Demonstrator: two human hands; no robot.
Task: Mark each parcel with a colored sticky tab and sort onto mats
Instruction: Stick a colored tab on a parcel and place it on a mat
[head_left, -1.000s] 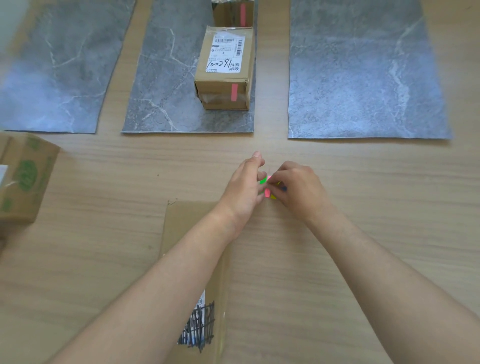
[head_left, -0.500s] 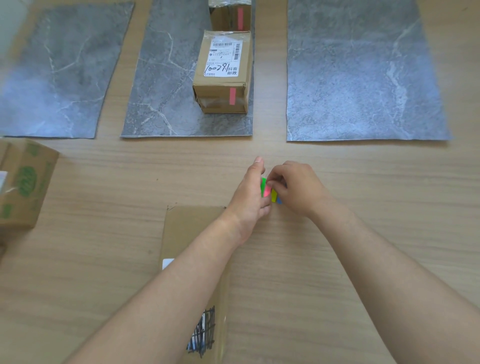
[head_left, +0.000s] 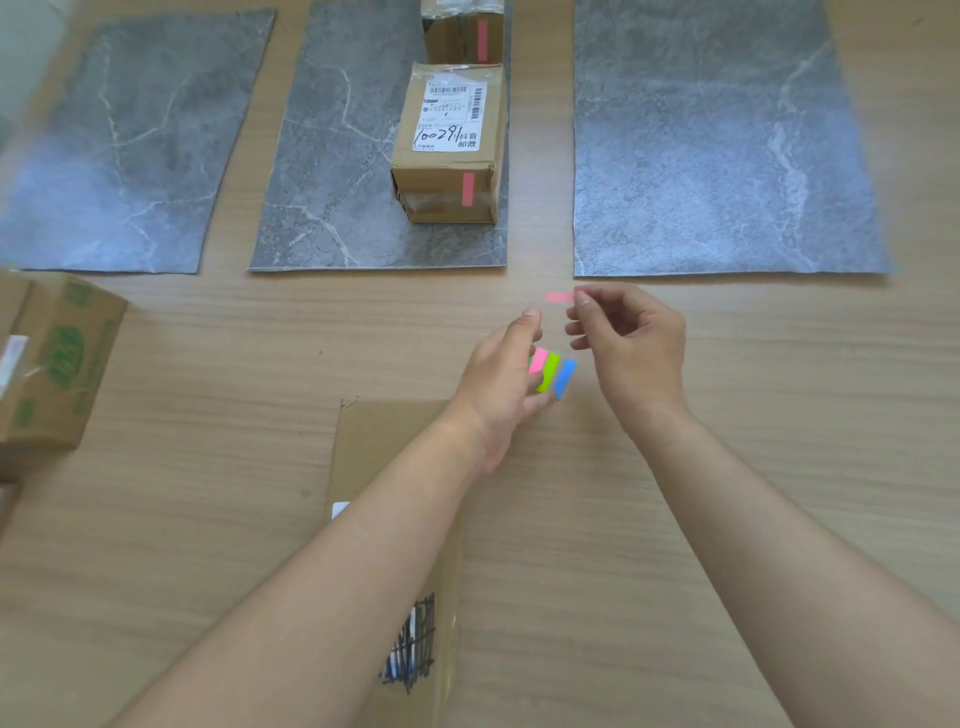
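A person's right hand (head_left: 634, 343) lifts clear at centre frame with a single pink tab (head_left: 560, 297) pinched between thumb and forefinger, the other fingers loosely curled. A moment earlier both hands were pressed together over the strip. The left hand (head_left: 506, 379) grips that strip of sticky tabs (head_left: 550, 374) just below, its pink, green and blue ends fanned out past the fingers. The tab is now peeled free and hangs in the air, touching nothing else. The unmarked flat parcel (head_left: 384, 457) lies on the wooden table (head_left: 675, 519) at lower centre, partly under the left forearm, and looks to be next for marking. At upper centre the middle mat (head_left: 332, 156) carries a labelled parcel (head_left: 449, 150) and a second parcel (head_left: 462, 31) behind it, each with a pink tab on its near face. That suggests a pink-marked parcel belongs there. The left mat (head_left: 130, 140) and right mat (head_left: 717, 145) flank it. A green-printed carton (head_left: 57, 364) waits at the left edge.
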